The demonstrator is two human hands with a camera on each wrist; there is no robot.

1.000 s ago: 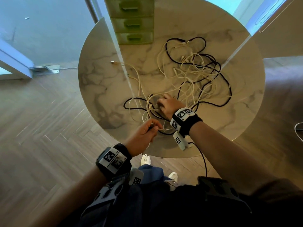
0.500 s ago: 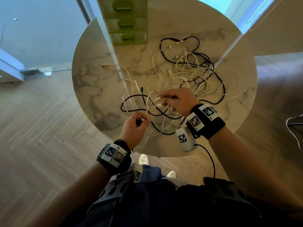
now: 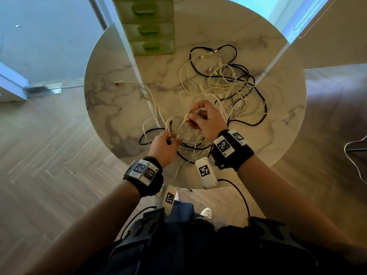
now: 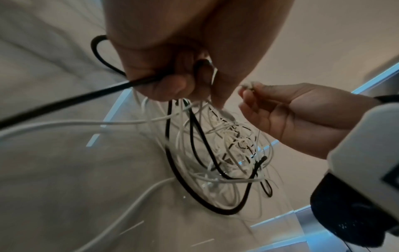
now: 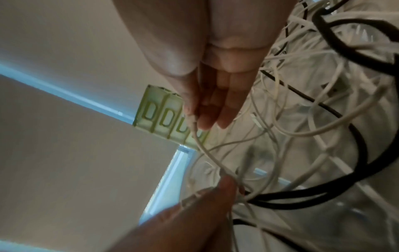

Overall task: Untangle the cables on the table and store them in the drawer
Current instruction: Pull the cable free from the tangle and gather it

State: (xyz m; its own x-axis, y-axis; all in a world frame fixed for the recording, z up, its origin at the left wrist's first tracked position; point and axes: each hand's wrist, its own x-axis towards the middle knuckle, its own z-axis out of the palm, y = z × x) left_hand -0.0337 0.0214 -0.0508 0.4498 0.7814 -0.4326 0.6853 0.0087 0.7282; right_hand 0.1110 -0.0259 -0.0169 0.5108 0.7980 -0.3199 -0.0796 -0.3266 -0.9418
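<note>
A tangle of white and black cables (image 3: 228, 90) lies spread over the round marble table (image 3: 111, 108). My left hand (image 3: 168, 140) grips a black cable (image 4: 64, 102) together with white strands (image 4: 194, 109) near the table's front edge. My right hand (image 3: 200, 118) is raised a little above the pile and pinches the plug end of a white cable (image 3: 187, 117), seen also in the right wrist view as a white cable (image 5: 207, 151) hanging from the fingertips (image 5: 192, 116). A green drawer unit (image 3: 151, 30) stands at the table's far side, its drawers closed.
A loose white plug end (image 3: 119, 83) lies on the table's left part. Glass partitions (image 3: 129, 56) rise beside the drawer unit and at the right. Wooden floor (image 3: 49, 155) surrounds the table. Another white cable (image 3: 355, 165) lies on the floor at far right.
My right hand rose from the pile with a white cable end pinched and moved toward the left hand. My left hand moved up over the table's front edge, still gripping cables.
</note>
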